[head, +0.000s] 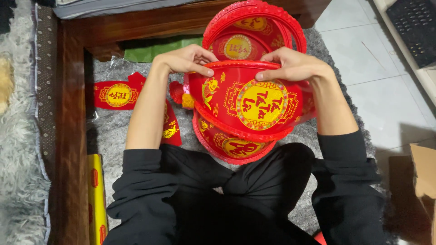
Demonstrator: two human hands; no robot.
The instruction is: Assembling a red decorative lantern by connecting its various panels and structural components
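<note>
Here, a red round tray (254,109) is clasped at its rim by the left hand (186,60) and right hand (295,66), both grips closed on it, above grey carpet (113,131) edged by white floor tiles (386,86).

Round red tray (254,106) with gold medallion, tilted upright above stacked red trays (234,147)

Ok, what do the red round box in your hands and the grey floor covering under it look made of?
Red round box: looks like thin moulded plastic, glossy, with sheen on its rim and printed gold medallions; possibly coated card. Grey floor covering: a short-pile fabric rug, matte and fuzzy. Left hand and right hand grip the rim.
</note>
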